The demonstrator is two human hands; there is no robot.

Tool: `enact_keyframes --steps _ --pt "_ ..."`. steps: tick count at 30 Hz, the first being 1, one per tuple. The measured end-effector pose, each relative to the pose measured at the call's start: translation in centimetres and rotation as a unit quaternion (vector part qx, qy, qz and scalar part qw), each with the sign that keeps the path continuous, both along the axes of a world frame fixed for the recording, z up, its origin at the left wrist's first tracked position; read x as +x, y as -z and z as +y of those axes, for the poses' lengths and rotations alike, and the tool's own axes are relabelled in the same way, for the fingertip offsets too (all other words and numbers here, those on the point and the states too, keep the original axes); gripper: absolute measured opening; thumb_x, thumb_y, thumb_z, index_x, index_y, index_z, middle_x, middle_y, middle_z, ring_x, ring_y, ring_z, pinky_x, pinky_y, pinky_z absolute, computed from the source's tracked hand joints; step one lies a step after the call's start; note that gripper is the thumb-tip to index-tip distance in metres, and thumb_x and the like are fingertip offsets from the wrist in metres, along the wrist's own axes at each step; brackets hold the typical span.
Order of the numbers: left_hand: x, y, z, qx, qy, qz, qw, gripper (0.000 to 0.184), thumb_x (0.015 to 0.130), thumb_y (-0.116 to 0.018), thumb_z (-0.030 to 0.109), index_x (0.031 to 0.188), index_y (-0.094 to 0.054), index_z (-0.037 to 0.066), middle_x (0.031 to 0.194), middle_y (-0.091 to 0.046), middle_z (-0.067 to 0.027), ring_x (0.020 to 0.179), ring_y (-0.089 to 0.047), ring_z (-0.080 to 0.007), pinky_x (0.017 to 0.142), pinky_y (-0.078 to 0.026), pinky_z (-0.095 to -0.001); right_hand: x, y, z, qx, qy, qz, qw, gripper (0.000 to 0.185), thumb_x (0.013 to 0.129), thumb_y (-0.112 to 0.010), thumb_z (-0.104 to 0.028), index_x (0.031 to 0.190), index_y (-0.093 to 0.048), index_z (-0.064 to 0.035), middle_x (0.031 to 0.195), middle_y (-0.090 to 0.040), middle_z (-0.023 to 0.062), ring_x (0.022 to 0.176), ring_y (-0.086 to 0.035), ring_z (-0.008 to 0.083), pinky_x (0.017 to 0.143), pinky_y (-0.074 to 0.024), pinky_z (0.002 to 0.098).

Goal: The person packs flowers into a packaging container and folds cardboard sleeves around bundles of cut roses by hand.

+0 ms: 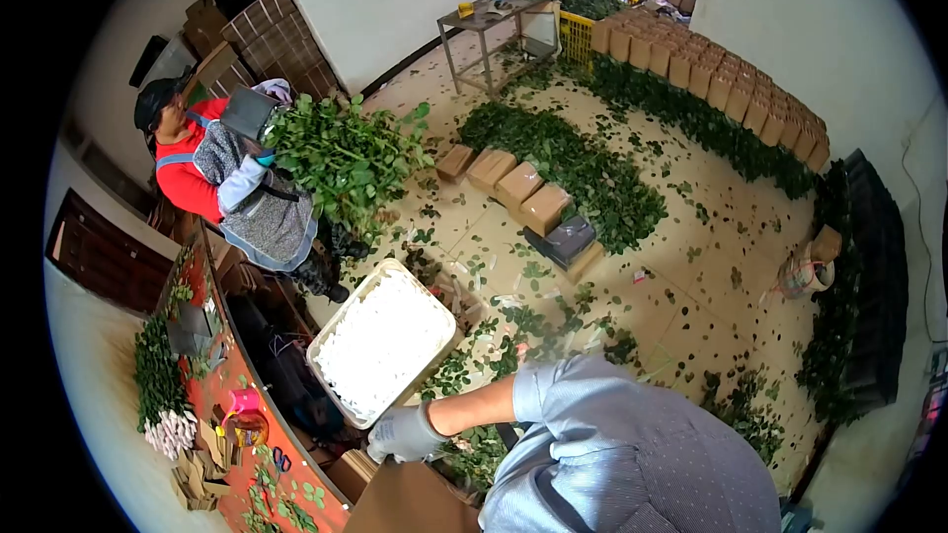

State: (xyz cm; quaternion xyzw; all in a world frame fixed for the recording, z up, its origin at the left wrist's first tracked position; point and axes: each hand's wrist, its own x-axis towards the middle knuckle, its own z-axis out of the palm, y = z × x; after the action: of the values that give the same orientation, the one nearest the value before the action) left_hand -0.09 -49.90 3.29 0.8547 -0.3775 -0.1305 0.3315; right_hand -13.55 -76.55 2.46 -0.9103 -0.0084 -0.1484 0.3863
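Observation:
My left hand [407, 434], in a grey glove, is at the bottom centre with its fingers curled down and pressed together. What they hold, if anything, is hidden. Just below it are a brown cardboard piece [410, 501] and a stack of cardboard edges [354, 474]. Right above the glove stands a cream tub [452, 328] full of white pieces. A blue-grey sleeve [568, 395] covers my upper arm. My right hand is out of view.
A person in a grey apron [259, 207] holds a leafy bundle [341, 153] at left. An orange table [232, 375] bears scissors [281, 459] and stems. Wrapped bundles [518, 183] lie mid-floor among scattered leaves; more bundles [711, 69] line the back right. A metal table [494, 15] stands behind.

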Motion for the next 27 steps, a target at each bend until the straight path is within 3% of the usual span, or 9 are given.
enact_keyframes --steps 10,14,16,19,20,21,22,24,27 --pt "-0.2 2.3 2.7 0.041 -0.040 0.018 0.998 0.036 0.095 -0.059 0.034 0.085 -0.071 0.001 0.074 -0.070 -0.0153 0.068 -0.070 -0.0284 0.065 -0.054 -0.0422 0.5 5.1 1.2 -0.071 -0.006 0.209 0.975 0.028 0.088 -0.062 -0.029 0.099 -0.071 -0.0046 0.088 -0.072 0.0202 0.085 -0.069 0.0397 0.077 -0.0552 0.0490" --pt "-4.0 6.0 14.4 0.092 -0.167 0.056 0.980 0.040 0.096 -0.058 0.036 0.082 -0.072 0.001 0.072 -0.070 -0.0159 0.067 -0.070 -0.0294 0.064 -0.054 -0.0431 -1.0 1.9 0.9 0.071 0.013 0.151 0.986 0.023 0.081 -0.062 -0.028 0.087 -0.072 -0.0077 0.082 -0.070 0.0202 0.078 -0.069 0.0403 0.071 -0.0539 0.0505" --pt "-9.2 8.5 21.2 0.132 -0.236 0.077 0.960 0.042 0.096 -0.057 0.038 0.080 -0.072 0.002 0.071 -0.070 -0.0161 0.066 -0.071 -0.0299 0.063 -0.054 -0.0435 0.4 7.0 1.6 -0.008 -0.057 -0.045 0.997 0.019 0.085 -0.060 -0.022 0.094 -0.071 -0.0083 0.088 -0.069 0.0188 0.082 -0.067 0.0398 0.073 -0.0531 0.0499" --pt "-16.0 11.5 25.9 0.166 -0.302 0.117 0.931 0.045 0.097 -0.057 0.040 0.078 -0.072 0.002 0.069 -0.070 -0.0165 0.065 -0.071 -0.0306 0.062 -0.054 -0.0441 1.1 3.5 2.6 -0.026 -0.076 0.023 0.997 0.027 0.082 -0.066 -0.020 0.106 -0.073 -0.0078 0.101 -0.070 0.0161 0.094 -0.066 0.0373 0.082 -0.0520 0.0479" --pt "-16.3 12.0 26.5 0.151 -0.357 0.164 0.907 0.037 0.094 -0.060 0.035 0.083 -0.073 0.001 0.074 -0.071 -0.0174 0.069 -0.071 -0.0320 0.065 -0.054 -0.0445 1.9 5.3 4.0 -0.026 -0.025 0.047 0.998 0.033 0.079 -0.070 -0.015 0.110 -0.071 -0.0064 0.102 -0.069 0.0174 0.098 -0.064 0.0368 0.086 -0.0504 0.0482" --pt "-16.6 13.0 27.5 0.131 -0.370 0.157 0.906 0.027 0.092 -0.065 0.023 0.105 -0.074 0.001 0.079 -0.073 -0.0169 0.067 -0.069 -0.0228 0.064 -0.053 -0.0379 2.5 5.2 4.5 -0.055 -0.056 0.009 0.997 0.033 0.077 -0.069 -0.012 0.110 -0.070 -0.0061 0.102 -0.068 0.0178 0.098 -0.063 0.0373 0.088 -0.0493 0.0484" --pt "-16.7 13.4 27.3 0.112 -0.419 0.146 0.889 0.036 0.090 -0.064 0.029 0.114 -0.071 0.003 0.109 -0.072 -0.0225 0.101 -0.069 -0.0394 0.089 -0.054 -0.0452 3.2 4.1 5.3 -0.084 -0.074 -0.031 0.993 0.035 0.076 -0.069 -0.008 0.111 -0.069 -0.0058 0.102 -0.068 0.0181 0.099 -0.062 0.0378 0.089 -0.0482 0.0486" --pt "-17.0 12.2 26.0 0.082 -0.463 0.105 0.876 0.048 0.088 -0.066 0.026 0.131 -0.063 0.004 0.122 -0.067 -0.0238 0.113 -0.064 -0.0423 0.099 -0.051 -0.0461 4.8 2.0 7.8 -0.112 -0.134 -0.033 0.984 0.034 0.075 -0.068 -0.005 0.109 -0.068 -0.0060 0.101 -0.067 0.0175 0.100 -0.061 0.0379 0.091 -0.0473 0.0479" --pt "-16.8 9.5 23.6 0.029 -0.492 0.090 0.866 0.060 0.088 -0.068 0.024 0.143 -0.052 0.006 0.120 -0.068 -0.0243 0.108 -0.066 -0.0435 0.094 -0.052 -0.0474 8.0 0.6 9.9 -0.149 -0.157 -0.059 0.975 0.034 0.073 -0.066 -0.002 0.106 -0.067 -0.0069 0.099 -0.067 0.0163 0.099 -0.060 0.0384 0.093 -0.0455 0.0470"
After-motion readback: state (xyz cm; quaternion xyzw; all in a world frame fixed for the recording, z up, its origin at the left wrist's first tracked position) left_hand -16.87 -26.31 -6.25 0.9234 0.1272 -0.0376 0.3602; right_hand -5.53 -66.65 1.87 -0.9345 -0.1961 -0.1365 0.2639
